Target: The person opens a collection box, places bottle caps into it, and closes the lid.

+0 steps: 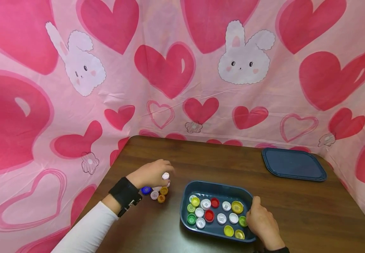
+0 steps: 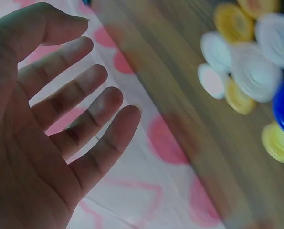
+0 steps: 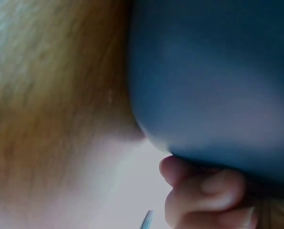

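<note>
The left hand is held by loose caps, left of the blue box; its spread, empty fingers are shown only by the left wrist view. The box's right end is gripped by the right hand, whose curled fingertips are hidden from the head view.

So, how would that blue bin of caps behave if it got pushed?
The bin looks stiff, with no visible bend where the right hand grips it. Being low and broad, it probably wouldn't tip easily. The loose caps inside might slide about.
</note>
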Action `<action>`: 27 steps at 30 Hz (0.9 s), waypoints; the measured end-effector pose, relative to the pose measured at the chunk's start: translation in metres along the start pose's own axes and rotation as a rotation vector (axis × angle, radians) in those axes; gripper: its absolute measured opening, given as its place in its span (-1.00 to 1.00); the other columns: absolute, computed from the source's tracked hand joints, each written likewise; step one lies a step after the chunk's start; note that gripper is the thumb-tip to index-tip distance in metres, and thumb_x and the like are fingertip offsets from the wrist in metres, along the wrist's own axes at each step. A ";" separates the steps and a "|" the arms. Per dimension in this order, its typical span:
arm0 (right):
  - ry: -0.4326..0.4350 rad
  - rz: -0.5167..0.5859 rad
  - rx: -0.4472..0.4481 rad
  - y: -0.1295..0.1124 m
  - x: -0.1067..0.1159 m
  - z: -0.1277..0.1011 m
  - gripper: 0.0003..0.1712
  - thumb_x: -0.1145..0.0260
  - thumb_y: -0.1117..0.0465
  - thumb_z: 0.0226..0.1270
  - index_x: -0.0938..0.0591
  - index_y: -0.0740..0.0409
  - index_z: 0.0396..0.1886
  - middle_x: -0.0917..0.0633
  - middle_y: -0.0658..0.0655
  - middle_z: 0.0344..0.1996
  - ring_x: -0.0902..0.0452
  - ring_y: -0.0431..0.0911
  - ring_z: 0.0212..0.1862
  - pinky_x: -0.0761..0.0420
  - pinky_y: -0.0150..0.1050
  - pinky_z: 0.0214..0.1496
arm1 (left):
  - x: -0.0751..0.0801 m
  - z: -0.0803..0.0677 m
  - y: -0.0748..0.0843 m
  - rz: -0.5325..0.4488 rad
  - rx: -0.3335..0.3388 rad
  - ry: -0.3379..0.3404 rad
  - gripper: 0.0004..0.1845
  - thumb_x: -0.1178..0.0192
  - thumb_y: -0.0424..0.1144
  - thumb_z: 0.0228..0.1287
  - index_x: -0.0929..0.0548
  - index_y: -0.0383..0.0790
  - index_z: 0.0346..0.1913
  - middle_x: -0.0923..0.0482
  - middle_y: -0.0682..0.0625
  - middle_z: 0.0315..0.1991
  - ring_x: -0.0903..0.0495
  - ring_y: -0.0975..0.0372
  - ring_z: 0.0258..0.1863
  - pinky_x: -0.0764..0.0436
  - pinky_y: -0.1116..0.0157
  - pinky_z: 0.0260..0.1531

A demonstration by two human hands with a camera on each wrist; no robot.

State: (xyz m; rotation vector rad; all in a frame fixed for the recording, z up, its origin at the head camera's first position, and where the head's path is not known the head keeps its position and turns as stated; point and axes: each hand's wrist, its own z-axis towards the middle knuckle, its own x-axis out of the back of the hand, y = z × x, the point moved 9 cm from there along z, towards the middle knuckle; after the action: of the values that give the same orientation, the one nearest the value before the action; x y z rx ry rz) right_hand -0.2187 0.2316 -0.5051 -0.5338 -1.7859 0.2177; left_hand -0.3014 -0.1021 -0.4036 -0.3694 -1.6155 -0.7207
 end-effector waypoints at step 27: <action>-0.022 0.010 -0.004 0.002 -0.003 0.001 -0.59 -0.14 0.25 0.37 -0.26 0.38 0.06 -0.63 0.37 -0.31 -0.56 0.16 -0.35 -0.52 0.07 -0.36 | -0.043 -0.027 -0.112 -0.066 0.322 0.009 -0.81 -0.42 -0.27 0.15 -0.71 -0.22 -0.17 -0.61 -0.08 -0.26 -0.57 0.10 -0.23 -0.64 0.06 -0.09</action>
State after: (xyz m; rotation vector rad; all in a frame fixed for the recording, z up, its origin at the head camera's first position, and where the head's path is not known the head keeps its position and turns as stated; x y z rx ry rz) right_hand -0.2183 0.2321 -0.5086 -0.5455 -1.8055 0.2273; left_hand -0.3416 -0.1961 -0.4711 -0.0799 -1.7083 -0.4979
